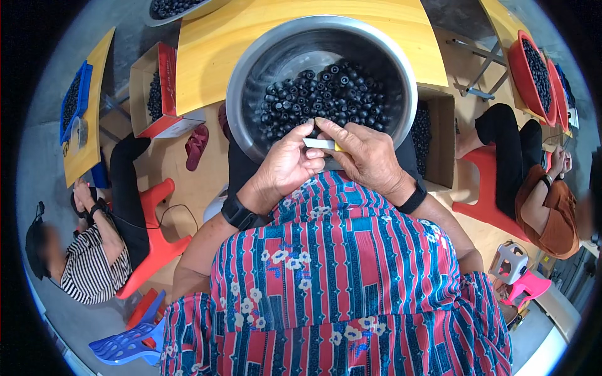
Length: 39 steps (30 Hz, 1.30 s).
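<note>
A large steel bowl (pixel 244 81) full of small black ring-shaped parts (pixel 326 94) rests on my lap against a yellow table (pixel 207 44). My left hand (pixel 285 166) and my right hand (pixel 367 156) meet at the bowl's near rim. Together they pinch a small white and yellow strip (pixel 321 144) between their fingertips. A black band sits on each wrist. My red and blue striped shirt fills the lower middle of the view.
A person in a striped top (pixel 88 263) sits at the left on a red stool (pixel 157 238). Another person in brown (pixel 539 200) sits at the right. Cardboard boxes (pixel 153 88) of black parts, a red basin (pixel 533 69) and a blue crate (pixel 72 100) stand around.
</note>
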Available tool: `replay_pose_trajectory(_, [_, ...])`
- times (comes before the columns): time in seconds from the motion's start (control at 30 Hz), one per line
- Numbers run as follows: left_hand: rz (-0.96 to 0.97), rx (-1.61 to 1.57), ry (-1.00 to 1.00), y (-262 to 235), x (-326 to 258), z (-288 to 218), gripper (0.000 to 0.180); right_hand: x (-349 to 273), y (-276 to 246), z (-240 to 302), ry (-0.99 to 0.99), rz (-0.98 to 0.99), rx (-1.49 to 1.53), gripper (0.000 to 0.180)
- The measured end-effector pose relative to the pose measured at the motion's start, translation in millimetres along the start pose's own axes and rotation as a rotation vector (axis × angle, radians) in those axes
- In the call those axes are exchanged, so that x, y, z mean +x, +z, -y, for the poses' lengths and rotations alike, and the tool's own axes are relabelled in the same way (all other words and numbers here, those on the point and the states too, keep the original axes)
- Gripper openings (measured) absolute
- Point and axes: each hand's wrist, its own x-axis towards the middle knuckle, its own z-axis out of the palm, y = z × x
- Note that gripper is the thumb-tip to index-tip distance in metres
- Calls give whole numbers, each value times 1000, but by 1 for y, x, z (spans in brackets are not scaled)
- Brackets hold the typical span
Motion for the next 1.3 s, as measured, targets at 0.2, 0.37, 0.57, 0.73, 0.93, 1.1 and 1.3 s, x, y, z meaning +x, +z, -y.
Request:
replay_pose_trajectory(0.2, [6,138,26,-7,-3,-10,22,4,0,3,103,-93,157,42])
replay_pose_trajectory(0.37, [137,615,-135,31,-28,-37,25,6,8,-20,265,-270,505,37])
replay_pose_trajectory(0.57, [299,866,-397,103,-19,-48,21,18,37,-22,241,-229,502,36])
replay_pose_trajectory(0.73, [317,907,-351,161,33,-25,26,10,72,-28,320,-200,831,33])
replay_pose_trajectory(0.93, [250,916,-200,192,89,20,55,29,50,-21,307,-20,238,38])
replay_pose_trajectory(1.1, [180,1008,-101,178,84,6,62,26,46,-17,356,-107,395,33])
replay_pose_trajectory(1.3, [466,1085,258,162,14,-62,41,31,33,-1,458,-223,562,27])
